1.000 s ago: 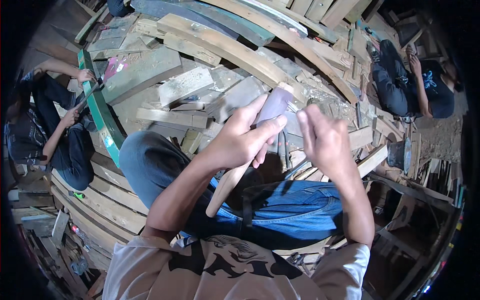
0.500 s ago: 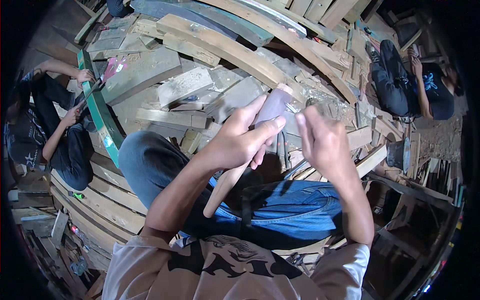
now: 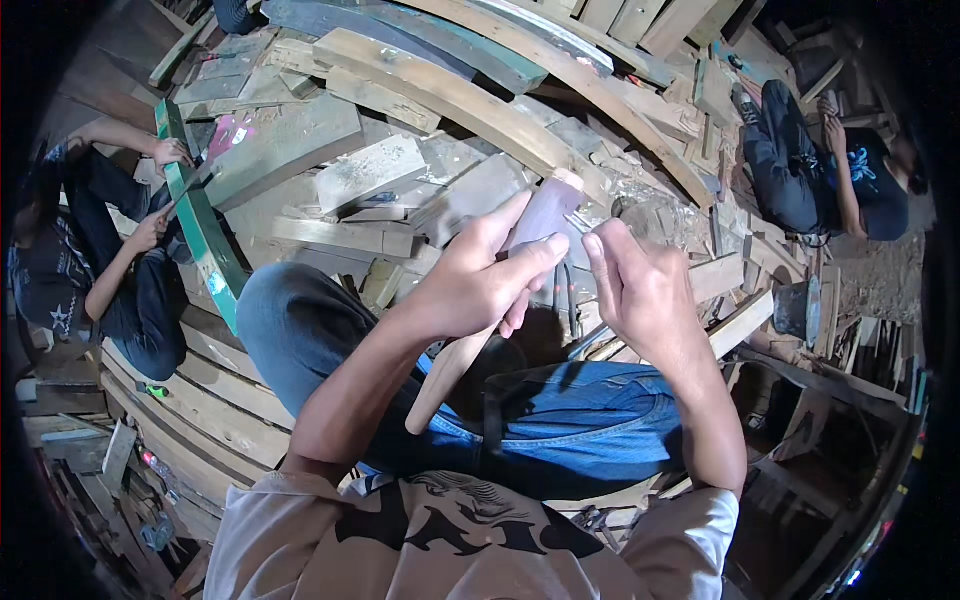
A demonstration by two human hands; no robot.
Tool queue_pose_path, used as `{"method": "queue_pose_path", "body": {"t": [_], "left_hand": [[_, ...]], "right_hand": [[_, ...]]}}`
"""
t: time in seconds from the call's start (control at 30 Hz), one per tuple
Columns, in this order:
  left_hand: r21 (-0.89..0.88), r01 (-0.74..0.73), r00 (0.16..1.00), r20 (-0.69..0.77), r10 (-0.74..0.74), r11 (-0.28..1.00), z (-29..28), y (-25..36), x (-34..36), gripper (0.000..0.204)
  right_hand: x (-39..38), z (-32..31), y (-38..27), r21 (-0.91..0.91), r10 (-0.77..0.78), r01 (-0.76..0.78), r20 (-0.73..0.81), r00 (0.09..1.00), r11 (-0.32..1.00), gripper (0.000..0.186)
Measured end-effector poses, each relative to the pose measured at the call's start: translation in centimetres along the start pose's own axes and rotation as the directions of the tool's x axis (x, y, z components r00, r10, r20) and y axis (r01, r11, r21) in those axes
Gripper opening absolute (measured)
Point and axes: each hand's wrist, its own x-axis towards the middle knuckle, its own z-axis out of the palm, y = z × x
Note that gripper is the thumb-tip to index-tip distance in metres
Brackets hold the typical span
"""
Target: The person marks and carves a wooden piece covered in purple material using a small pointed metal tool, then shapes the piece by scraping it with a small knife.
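Note:
My left hand (image 3: 480,275) is wrapped round a club-shaped wooden piece (image 3: 448,380). Its tan, handle-like shaft slants down toward my lap, while the thicker purplish-grey end points away from me and finishes in a pale tip. The left thumb lies along the purplish part. Close by on the right, my right hand (image 3: 645,290) is closed with thumb and fingers pinched together. A thin, shiny sliver shows by its fingertips, too small to name. Between the hands and my jeans (image 3: 590,420), dark thin rods show in shadow.
Planks and offcuts, such as a pale block (image 3: 370,172) and a long beam (image 3: 460,105), are heaped ahead. At left a person (image 3: 110,240) works a tool on a green beam (image 3: 205,225). Another person (image 3: 830,165) sits at far right. A dark wooden frame (image 3: 800,440) stands at right.
My right hand has shifted slightly down and left, nearer the thick end of the wooden piece, and is less blurred. The left hand keeps its grip. The person at left moved their tool slightly.

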Motion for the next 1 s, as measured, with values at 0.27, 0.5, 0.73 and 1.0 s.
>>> {"method": "queue_pose_path", "body": {"t": [0.27,0.5,0.73,1.0], "left_hand": [[-0.005,-0.014,1.0,0.001,0.014,1.0,-0.07,-0.09,-0.05,0.036],[-0.014,-0.004,1.0,-0.009,0.004,1.0,0.06,-0.35,0.0,0.037],[-0.01,0.016,1.0,0.015,-0.016,1.0,0.17,-0.09,-0.03,0.037],[-0.011,0.003,1.0,0.024,-0.003,1.0,0.01,-0.19,0.17,0.041]], "right_hand": [[0.11,-0.2,0.09,-0.024,-0.016,0.016,0.011,1.0,1.0,0.016],[-0.05,-0.22,-0.13,-0.015,-0.035,0.035,-0.008,0.999,0.999,0.017],[-0.02,-0.72,-0.11,-0.059,0.008,-0.009,-0.011,1.0,0.998,0.017],[0.13,-0.6,-0.06,-0.064,-0.007,0.007,-0.014,1.0,0.998,0.017]]}}
